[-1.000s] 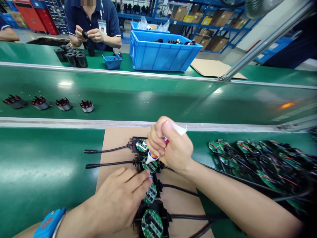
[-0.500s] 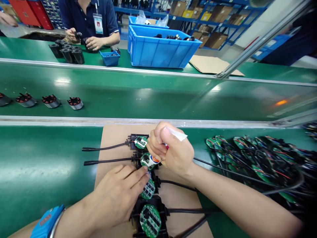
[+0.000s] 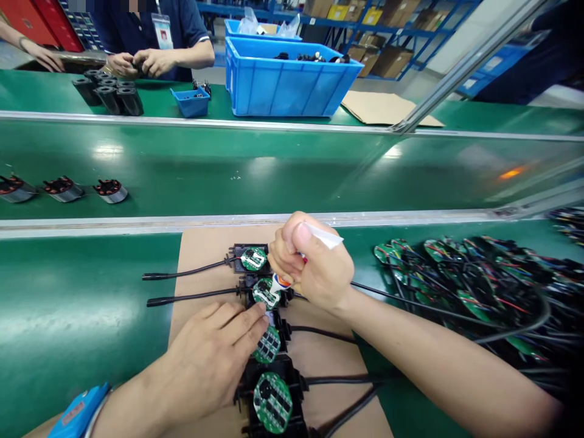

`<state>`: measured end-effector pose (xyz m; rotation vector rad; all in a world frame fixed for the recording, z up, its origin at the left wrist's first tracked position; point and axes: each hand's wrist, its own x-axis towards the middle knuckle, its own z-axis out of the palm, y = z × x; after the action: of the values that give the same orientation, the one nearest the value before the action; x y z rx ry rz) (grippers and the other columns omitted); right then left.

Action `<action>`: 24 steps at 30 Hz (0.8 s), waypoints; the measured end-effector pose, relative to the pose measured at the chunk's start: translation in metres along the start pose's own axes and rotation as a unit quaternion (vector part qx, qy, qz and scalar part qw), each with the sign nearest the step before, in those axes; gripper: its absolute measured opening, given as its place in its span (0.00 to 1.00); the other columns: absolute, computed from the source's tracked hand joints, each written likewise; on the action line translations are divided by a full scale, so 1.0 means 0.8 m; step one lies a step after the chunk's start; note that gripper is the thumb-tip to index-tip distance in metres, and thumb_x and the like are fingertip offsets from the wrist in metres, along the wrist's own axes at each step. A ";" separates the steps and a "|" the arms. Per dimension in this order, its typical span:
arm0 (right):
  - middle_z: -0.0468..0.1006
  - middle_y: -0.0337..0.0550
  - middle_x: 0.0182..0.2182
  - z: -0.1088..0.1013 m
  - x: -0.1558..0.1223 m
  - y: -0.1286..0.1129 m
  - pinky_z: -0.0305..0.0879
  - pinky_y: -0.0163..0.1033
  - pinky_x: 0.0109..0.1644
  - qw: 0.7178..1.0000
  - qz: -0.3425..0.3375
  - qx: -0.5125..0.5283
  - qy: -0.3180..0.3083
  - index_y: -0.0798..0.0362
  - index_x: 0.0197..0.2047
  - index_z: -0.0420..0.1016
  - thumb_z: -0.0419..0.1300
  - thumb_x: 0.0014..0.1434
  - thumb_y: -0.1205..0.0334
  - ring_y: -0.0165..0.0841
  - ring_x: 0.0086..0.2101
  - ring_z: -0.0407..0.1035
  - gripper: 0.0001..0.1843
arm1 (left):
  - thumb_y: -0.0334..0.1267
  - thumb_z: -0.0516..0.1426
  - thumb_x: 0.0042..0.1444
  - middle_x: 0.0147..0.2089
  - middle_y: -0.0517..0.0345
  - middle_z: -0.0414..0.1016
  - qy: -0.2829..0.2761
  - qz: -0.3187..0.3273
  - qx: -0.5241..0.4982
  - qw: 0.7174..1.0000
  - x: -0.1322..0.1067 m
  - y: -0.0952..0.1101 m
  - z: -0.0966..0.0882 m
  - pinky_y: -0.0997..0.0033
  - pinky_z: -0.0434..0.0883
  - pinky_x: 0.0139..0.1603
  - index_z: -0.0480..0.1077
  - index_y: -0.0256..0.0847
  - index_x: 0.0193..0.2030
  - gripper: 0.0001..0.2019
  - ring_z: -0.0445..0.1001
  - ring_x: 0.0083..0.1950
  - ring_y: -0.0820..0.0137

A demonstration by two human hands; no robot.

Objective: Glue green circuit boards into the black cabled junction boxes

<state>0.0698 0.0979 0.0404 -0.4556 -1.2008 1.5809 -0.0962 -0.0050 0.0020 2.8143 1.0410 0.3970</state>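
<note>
My right hand [image 3: 314,261] is shut around a glue tube [image 3: 279,283], mostly hidden in the fist. Its white nozzle points down at a round green circuit board [image 3: 261,291], where a white bead of paste lies. My left hand [image 3: 214,350] lies flat, its fingertips at the near edge of that board. Partly under its fingers is another green board [image 3: 269,345]. Nearest me, a further board [image 3: 272,403] shows no white paste. At the far end, a board [image 3: 253,258] carries a white paste line. Black holders with cables carry these boards.
A cardboard sheet [image 3: 196,255] lies under the holders. Wired circuit boards [image 3: 456,286] are heaped at right. Motor stators [image 3: 111,191] stand on the green belt [image 3: 255,164]. Beyond are a blue crate [image 3: 292,82], a small blue bin [image 3: 191,103], black housings [image 3: 109,97] and a co-worker's hands [image 3: 155,61].
The white paste line on the second board has grown as the nozzle drew back slightly. The stators have shifted left. The co-worker's hands have come together, and another person's hand reaches in at left.
</note>
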 end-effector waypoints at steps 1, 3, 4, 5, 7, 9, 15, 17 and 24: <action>0.53 0.28 0.14 0.001 0.001 0.003 0.46 0.27 0.14 1.000 -0.004 0.000 -0.003 0.52 0.24 0.59 0.55 0.63 0.54 0.21 0.14 0.45 0.19 | 0.28 0.49 0.57 0.63 0.52 0.66 0.000 0.001 -0.001 1.000 0.000 0.000 0.000 0.61 0.73 0.48 0.64 0.35 0.61 0.24 0.71 0.53 0.60; 0.53 0.28 0.14 0.001 0.002 0.009 0.45 0.28 0.14 1.000 -0.011 -0.006 -0.006 0.52 0.24 0.59 0.55 0.64 0.54 0.21 0.13 0.45 0.19 | 0.28 0.49 0.56 0.63 0.52 0.67 0.002 0.002 -0.003 1.000 0.001 -0.002 -0.001 0.61 0.73 0.48 0.64 0.34 0.61 0.24 0.71 0.52 0.60; 0.53 0.28 0.15 -0.001 0.002 0.010 0.46 0.28 0.14 1.000 -0.013 -0.012 -0.008 0.53 0.24 0.59 0.55 0.64 0.54 0.21 0.14 0.46 0.19 | 0.28 0.49 0.56 0.63 0.52 0.67 0.003 0.003 -0.003 1.000 0.001 -0.002 -0.001 0.60 0.73 0.48 0.64 0.34 0.61 0.24 0.71 0.52 0.60; 0.53 0.28 0.15 -0.002 0.002 0.009 0.46 0.28 0.15 1.000 -0.016 -0.019 -0.011 0.53 0.25 0.60 0.55 0.64 0.54 0.21 0.14 0.46 0.18 | 0.28 0.49 0.57 0.63 0.51 0.67 0.007 0.004 -0.003 1.000 0.001 -0.003 -0.002 0.60 0.74 0.48 0.64 0.34 0.60 0.24 0.71 0.52 0.60; 0.54 0.29 0.15 -0.004 0.000 0.002 0.47 0.29 0.15 0.999 -0.023 -0.028 -0.012 0.53 0.26 0.62 0.55 0.64 0.54 0.21 0.14 0.47 0.17 | 0.27 0.49 0.57 0.62 0.51 0.69 0.014 0.004 0.000 1.000 0.000 -0.001 -0.007 0.60 0.74 0.47 0.65 0.33 0.60 0.23 0.71 0.52 0.59; 0.54 0.29 0.15 -0.003 -0.005 -0.012 0.49 0.29 0.16 0.999 -0.022 -0.024 -0.003 0.53 0.26 0.62 0.56 0.63 0.54 0.22 0.15 0.48 0.17 | 0.28 0.49 0.57 0.59 0.51 0.71 0.019 0.003 -0.001 1.000 -0.002 0.005 -0.015 0.61 0.74 0.47 0.67 0.33 0.58 0.21 0.73 0.50 0.60; 0.53 0.29 0.16 0.024 -0.037 -0.039 0.50 0.29 0.18 0.997 0.060 0.047 -0.010 0.51 0.25 0.60 0.56 0.63 0.52 0.22 0.15 0.47 0.18 | 0.35 0.49 0.61 0.56 0.52 0.75 0.002 0.026 0.012 1.000 -0.020 0.042 -0.025 0.68 0.74 0.31 0.70 0.36 0.54 0.17 0.76 0.35 0.67; 0.52 0.29 0.16 0.033 -0.046 -0.028 0.48 0.28 0.17 0.995 0.067 0.069 -0.018 0.51 0.26 0.60 0.55 0.63 0.51 0.22 0.15 0.46 0.18 | 0.35 0.47 0.62 0.57 0.51 0.73 0.004 0.026 0.025 0.999 -0.029 0.051 -0.015 0.69 0.73 0.27 0.69 0.35 0.55 0.18 0.77 0.34 0.68; 0.54 0.28 0.15 0.048 -0.057 0.014 0.44 0.28 0.16 0.994 0.071 0.079 -0.024 0.52 0.26 0.61 0.58 0.61 0.51 0.21 0.15 0.45 0.17 | 0.38 0.45 0.64 0.64 0.46 0.65 -0.010 0.016 0.037 0.999 -0.053 0.058 0.009 0.66 0.75 0.31 0.63 0.32 0.62 0.22 0.76 0.43 0.62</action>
<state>0.0512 0.0405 0.0346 -0.4104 -1.0889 1.8023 -0.0961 -0.0676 -0.0044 2.8967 1.0292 0.3400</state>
